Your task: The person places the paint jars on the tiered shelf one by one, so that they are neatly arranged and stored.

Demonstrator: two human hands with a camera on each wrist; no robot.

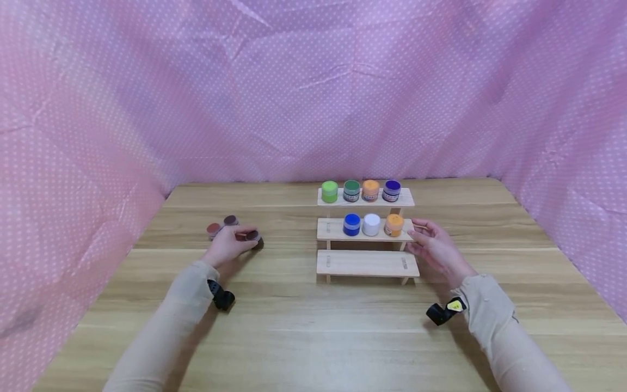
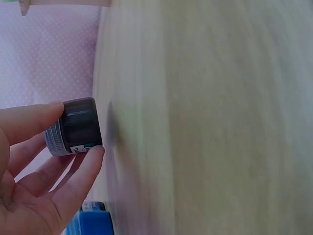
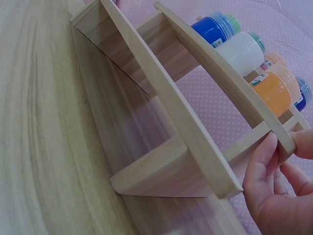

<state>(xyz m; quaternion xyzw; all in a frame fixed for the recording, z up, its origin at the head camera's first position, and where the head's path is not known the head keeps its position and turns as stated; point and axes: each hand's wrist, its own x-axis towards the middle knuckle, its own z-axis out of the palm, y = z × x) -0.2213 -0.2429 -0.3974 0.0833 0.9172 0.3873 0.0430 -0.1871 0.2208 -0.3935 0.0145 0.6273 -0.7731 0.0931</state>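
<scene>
- Holding a dark paint jar (image 2: 80, 125) in your left hand (image 1: 227, 245), pinched thumb to fingers; can't tell if its base touches the worktop (image 1: 318, 337).
- Your jar is left of the three-step wooden rack (image 1: 367, 264), well apart from it.
- Brownish-red jar (image 1: 213, 230) and dark purple jar (image 1: 231, 220) stand close by your left hand, on its far side.
- Your right hand (image 1: 436, 250) grips the right end of the rack's middle step (image 1: 334, 234).
- Middle step, your left to right: blue jar (image 1: 351, 225), white jar (image 1: 371, 225), orange jar (image 1: 394, 226).
- Top step: light green jar (image 1: 330, 191), dark green jar (image 1: 351, 190), light orange jar (image 1: 370, 190), violet-blue jar (image 1: 392, 191).
- Pink dotted cloth (image 1: 313, 81) hangs behind.
</scene>
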